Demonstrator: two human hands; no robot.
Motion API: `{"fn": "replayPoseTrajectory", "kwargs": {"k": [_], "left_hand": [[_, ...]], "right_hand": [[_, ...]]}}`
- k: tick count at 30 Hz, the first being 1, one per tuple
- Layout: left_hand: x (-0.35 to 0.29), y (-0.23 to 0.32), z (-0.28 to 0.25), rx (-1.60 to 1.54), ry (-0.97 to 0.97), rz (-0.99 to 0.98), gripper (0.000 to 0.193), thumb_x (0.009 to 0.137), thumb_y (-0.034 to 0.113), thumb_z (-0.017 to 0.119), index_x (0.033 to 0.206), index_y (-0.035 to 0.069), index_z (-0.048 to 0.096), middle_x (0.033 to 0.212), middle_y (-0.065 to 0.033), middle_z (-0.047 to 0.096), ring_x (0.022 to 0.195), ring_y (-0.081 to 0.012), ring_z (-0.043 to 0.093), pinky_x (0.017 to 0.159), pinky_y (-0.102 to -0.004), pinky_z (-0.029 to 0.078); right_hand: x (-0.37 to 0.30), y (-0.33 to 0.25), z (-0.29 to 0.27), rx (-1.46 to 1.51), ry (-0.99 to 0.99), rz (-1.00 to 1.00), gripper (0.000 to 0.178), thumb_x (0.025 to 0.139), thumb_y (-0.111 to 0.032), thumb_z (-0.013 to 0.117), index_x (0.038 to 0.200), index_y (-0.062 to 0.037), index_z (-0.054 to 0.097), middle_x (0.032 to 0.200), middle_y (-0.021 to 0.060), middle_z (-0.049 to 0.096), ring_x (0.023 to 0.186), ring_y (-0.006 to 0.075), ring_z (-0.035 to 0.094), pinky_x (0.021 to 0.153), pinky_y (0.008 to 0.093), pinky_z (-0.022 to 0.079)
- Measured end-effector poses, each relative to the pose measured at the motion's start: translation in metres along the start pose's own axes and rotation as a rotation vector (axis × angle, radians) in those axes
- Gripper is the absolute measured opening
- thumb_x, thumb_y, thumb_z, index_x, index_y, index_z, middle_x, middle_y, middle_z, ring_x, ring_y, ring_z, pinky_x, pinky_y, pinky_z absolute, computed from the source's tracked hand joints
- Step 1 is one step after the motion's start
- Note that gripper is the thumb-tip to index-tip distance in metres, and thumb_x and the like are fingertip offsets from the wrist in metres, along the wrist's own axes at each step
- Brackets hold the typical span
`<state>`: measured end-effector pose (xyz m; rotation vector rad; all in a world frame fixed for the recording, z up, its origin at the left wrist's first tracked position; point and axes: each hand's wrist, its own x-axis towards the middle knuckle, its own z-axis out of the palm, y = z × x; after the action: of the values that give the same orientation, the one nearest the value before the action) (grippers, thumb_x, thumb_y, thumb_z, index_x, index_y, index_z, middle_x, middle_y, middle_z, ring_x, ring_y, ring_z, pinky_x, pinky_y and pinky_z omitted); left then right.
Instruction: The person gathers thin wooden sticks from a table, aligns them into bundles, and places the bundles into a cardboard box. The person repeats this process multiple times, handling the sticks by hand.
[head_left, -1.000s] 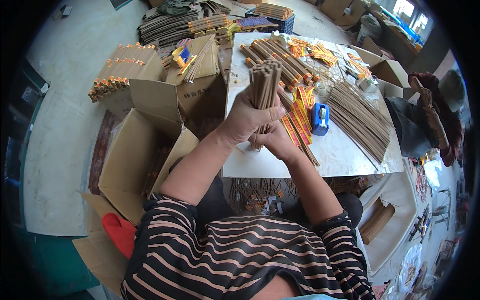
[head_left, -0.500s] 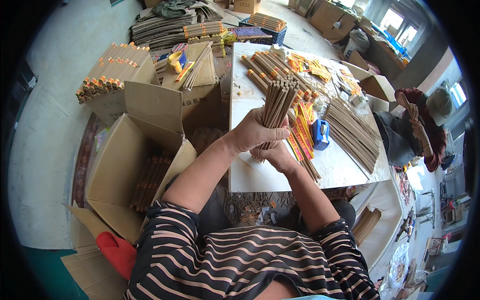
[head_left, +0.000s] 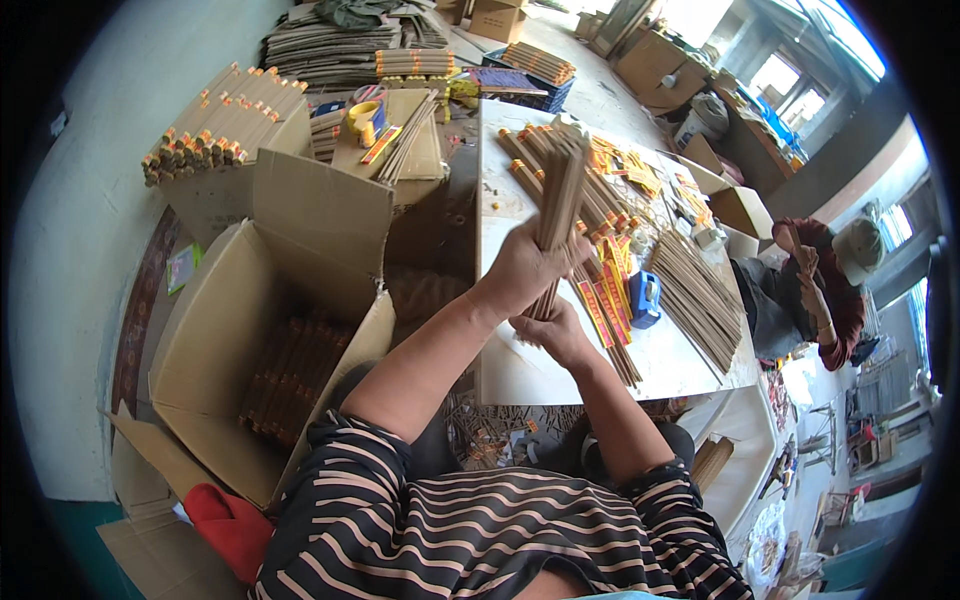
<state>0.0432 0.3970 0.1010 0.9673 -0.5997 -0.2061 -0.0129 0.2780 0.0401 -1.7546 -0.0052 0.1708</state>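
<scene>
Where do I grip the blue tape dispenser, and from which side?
Probably pinch the blue tape dispenser across its narrow body with the right hand, once free, coming from the near side: bare tabletop shows there, while yellow-and-red labels crowd its left and loose sticks lie on its right.

The bundle mid-frame is looking plain brown, while the shirt along the bottom is rocking black with thin pale stripes. The table around centre is showing mostly white, with labels right of centre flashing yellow, orange and red. Next to those, a dispenser is popping blue. Lower left, a box is sporting cardboard tan and a cloth is blazing red. Far right, someone's sleeve is reading maroon.
</scene>
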Motion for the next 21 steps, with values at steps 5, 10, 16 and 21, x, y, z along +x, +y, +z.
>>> {"fn": "replayPoseTrajectory", "kwargs": {"k": [5,10,16,21], "left_hand": [[-0.007,0.001,-0.048,-0.364,0.217,-0.081,0.015,0.084,0.017,0.064,0.078,0.005,0.056,0.066,-0.0040,0.056,0.058,-0.0145,0.054,0.058,-0.0289,0.046],[-0.022,-0.016,-0.075,-0.876,0.158,-0.317,0.012,0.083,0.012,0.064,0.082,0.007,0.053,0.063,-0.0043,0.053,0.052,-0.0148,0.051,0.052,-0.0293,0.047],[-0.026,-0.027,-0.082,-0.420,0.423,-0.250,0.016,0.081,0.008,0.063,0.077,0.008,0.047,0.062,-0.0036,0.051,0.051,-0.0135,0.051,0.048,-0.0291,0.046],[-0.029,-0.012,-0.080,-0.842,0.276,-0.345,0.016,0.081,0.008,0.064,0.078,0.009,0.048,0.062,-0.0043,0.051,0.048,-0.0144,0.052,0.043,-0.0288,0.046]], "right_hand": [[-0.027,-0.023,0.024,-0.160,-0.021,0.159,0.026,0.081,-0.012,0.063,0.097,-0.0019,0.046,0.069,0.0028,0.052,0.055,0.0093,0.052,0.050,0.0231,0.043],[-0.053,-0.026,0.044,0.880,-0.414,0.419,0.029,0.077,-0.004,0.061,0.102,-0.0003,0.047,0.065,0.0046,0.052,0.049,0.0125,0.052,0.044,0.0251,0.044],[-0.047,-0.014,0.064,-0.384,0.034,0.211,0.032,0.077,-0.008,0.063,0.102,0.0005,0.045,0.064,0.0050,0.052,0.049,0.0125,0.052,0.047,0.0247,0.046],[-0.055,-0.027,0.066,0.434,-0.198,0.378,0.024,0.079,-0.006,0.058,0.099,0.0004,0.047,0.062,0.0042,0.051,0.047,0.0126,0.050,0.045,0.0242,0.043]]}}
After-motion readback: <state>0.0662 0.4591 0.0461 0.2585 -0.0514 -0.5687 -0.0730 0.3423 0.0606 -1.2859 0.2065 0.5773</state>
